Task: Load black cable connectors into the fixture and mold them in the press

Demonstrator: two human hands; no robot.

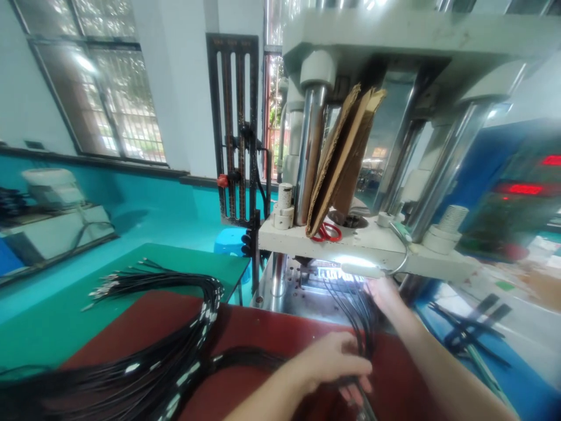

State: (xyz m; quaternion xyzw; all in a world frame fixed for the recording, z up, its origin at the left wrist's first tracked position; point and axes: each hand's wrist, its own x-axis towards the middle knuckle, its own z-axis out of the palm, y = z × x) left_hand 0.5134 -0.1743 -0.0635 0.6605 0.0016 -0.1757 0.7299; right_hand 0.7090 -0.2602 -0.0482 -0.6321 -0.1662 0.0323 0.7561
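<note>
Several thin black cables run from a lit metal fixture under the press down to my left hand. My left hand is closed round them above the dark red tabletop. Farther forward, my right hand reaches to the right end of the fixture, beside the cables; its fingers are blurred and partly hidden, so their grip is unclear. A large bundle of black cables with white tags bends across the table on the left, its pale ends over the green table.
The press platform spans above the fixture, with upright posts, folded cardboard and red-handled scissors on it. A slotted black metal frame stands to its left. Black strips lie on a blue surface at right.
</note>
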